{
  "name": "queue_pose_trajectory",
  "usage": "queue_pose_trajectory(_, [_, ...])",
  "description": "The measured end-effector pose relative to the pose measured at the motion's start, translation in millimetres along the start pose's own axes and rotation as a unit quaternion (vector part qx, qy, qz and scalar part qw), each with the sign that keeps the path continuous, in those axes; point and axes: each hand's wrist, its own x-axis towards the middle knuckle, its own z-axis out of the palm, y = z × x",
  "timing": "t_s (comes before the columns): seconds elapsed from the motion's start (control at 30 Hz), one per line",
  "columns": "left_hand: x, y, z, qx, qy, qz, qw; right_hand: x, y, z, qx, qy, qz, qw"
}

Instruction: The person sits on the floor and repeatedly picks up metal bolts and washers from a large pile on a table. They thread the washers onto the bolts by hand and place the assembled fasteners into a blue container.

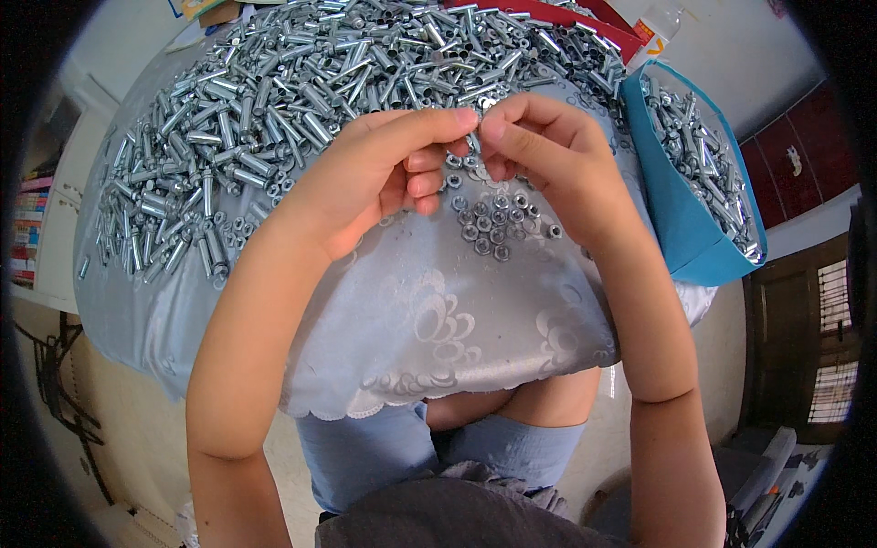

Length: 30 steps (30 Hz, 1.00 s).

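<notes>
Over the near edge of a big heap of silvery metal sleeves and bolts (pixel 384 59), my two hands meet with fingertips nearly touching. My left hand (pixel 379 169) is closed, thumb and index finger pinched together, the other fingers curled. Facing it, my right hand (pixel 559 151) also pinches with thumb and index finger. Whatever small thing sits between the fingertips is mostly hidden and too small to name. Just below the hands, a cluster of flanged hex nuts (pixel 484 222) lies on the pale patterned tablecloth (pixel 411 315). A few flat washers and nuts show between the hands.
To the right stands a blue fabric bin (pixel 687 219) filled with metal anchor bolts (pixel 699 151). A red tray (pixel 614 32) lies behind the heap, near a clear bottle (pixel 660 26) with an orange label. The cloth's scalloped edge hangs above my lap.
</notes>
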Motion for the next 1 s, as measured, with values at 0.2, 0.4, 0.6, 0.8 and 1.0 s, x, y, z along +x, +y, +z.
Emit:
queue_pose_trajectory(0.2, [-3, 5, 3, 0.013, -0.019, -0.007, 1.000, 0, -4, -1, 0.006, -0.005, 0.009, 1.000])
queue_pose_trajectory(0.4, [-1, 2, 1, -0.017, -0.021, -0.008, 1.000, -1, -4, 1, -0.049, 0.032, -0.043, 0.997])
queue_pose_trajectory(0.6, [0, 0, 3, -0.028, -0.009, -0.005, 1.000, -2, -1, 5, -0.131, 0.058, -0.117, 0.983])
queue_pose_trajectory(0.8, [1, -3, 1, -0.009, -0.016, 0.016, 1.000, -1, 3, 3, -0.242, 0.066, -0.203, 0.946])
queue_pose_trajectory(1.0, [1, -6, 4, 0.019, 0.007, 0.015, 1.000, 0, 6, 3, -0.295, 0.061, -0.227, 0.926])
